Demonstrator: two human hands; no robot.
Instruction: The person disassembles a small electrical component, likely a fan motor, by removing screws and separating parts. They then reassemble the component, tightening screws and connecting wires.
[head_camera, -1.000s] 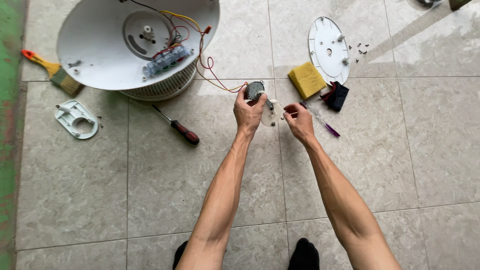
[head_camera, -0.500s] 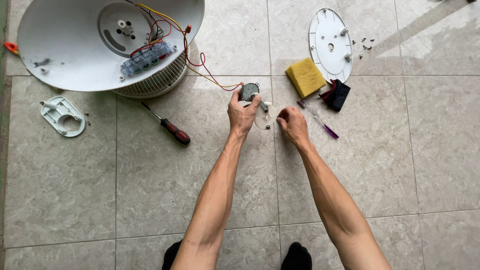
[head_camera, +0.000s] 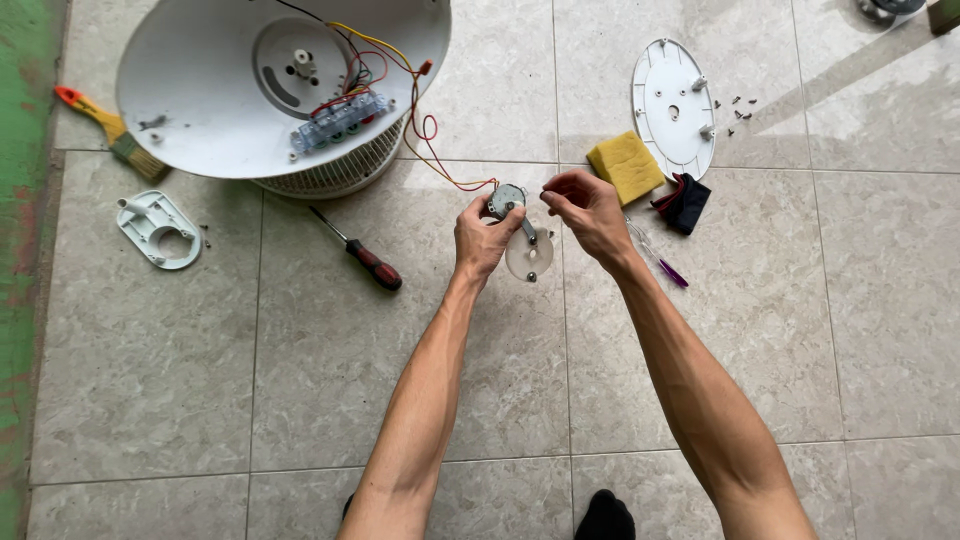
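Motor (head_camera: 506, 200): small, round, silvery, wired; left hand (head_camera: 483, 240) grip grasping it, right hand (head_camera: 585, 205) pinched.

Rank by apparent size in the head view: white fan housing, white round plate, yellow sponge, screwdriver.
1. white fan housing
2. white round plate
3. and 4. screwdriver and yellow sponge: longer against wider, too close to rank.

No packages, labels, signs or screens show anywhere on the tiled floor.

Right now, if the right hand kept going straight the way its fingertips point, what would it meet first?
The right hand points left toward the small round motor held in the left hand. It would probably meet that motor first, though depth is hard to judge.
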